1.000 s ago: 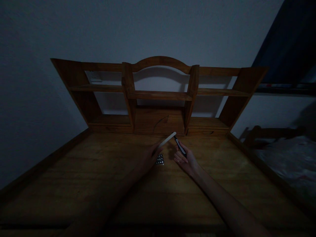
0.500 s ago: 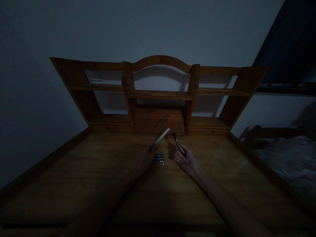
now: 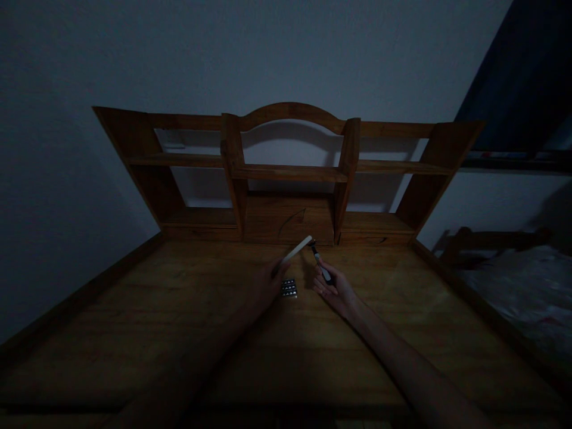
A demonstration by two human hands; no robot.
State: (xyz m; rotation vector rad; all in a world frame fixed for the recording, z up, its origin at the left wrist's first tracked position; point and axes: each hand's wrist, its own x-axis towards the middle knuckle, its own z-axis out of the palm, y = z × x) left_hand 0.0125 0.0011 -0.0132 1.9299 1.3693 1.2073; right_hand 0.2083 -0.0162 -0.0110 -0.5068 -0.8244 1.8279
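Observation:
My left hand (image 3: 267, 285) is closed around one end of a slim white stick-like piece (image 3: 297, 249), which points up and to the right. My right hand (image 3: 334, 289) grips a small dark tool with a pale stripe (image 3: 322, 265), its tip aimed at the white piece's upper end. The two tips nearly meet above the wooden desk (image 3: 286, 351). A small dark pack with rows of pale dots (image 3: 289, 288) lies on the desk between my hands. The room is very dim.
A wooden shelf unit (image 3: 288, 173) with an arched top stands along the desk's back edge against a grey wall. A raised wooden rim (image 3: 80, 295) runs along the desk's left side. To the right lies a bed with pale bedding (image 3: 522, 286).
The white piece swung left away from the tool, then came back toward it. My right hand shifted slightly left and raised the tool's tip to it.

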